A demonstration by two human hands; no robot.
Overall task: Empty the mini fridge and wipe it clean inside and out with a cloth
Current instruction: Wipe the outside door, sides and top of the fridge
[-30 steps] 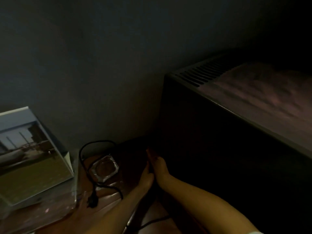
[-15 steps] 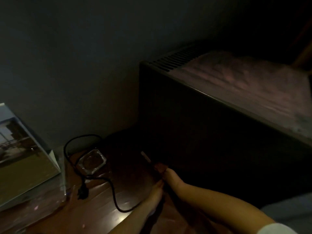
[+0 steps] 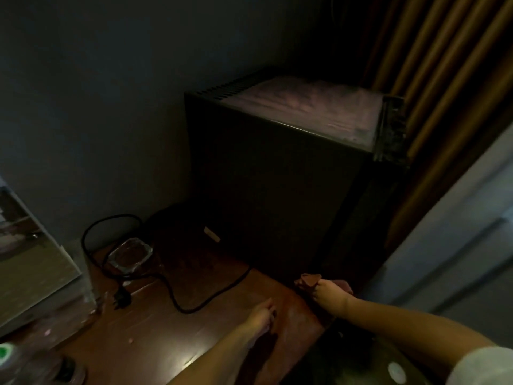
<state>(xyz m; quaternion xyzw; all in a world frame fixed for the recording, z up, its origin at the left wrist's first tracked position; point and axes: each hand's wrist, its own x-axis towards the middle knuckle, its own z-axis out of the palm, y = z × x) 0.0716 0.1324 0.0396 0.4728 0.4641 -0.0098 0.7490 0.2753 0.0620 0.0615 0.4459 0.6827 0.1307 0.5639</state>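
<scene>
Now my right hand [image 3: 330, 295] grips a crumpled brownish cloth [image 3: 308, 279] at five o'clock of the boxy black fridge [image 3: 272, 190]; left hand [image 3: 259, 319] rests, fingers [image 3: 267, 304] relaxed, on the glossy wooden desk [image 3: 166, 343].

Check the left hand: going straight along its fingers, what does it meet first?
Likely the lower side of the mini fridge, near the cloth the right hand grips. Only bare wooden tabletop shows between the left hand and it; the dim view leaves depth unclear.
</scene>
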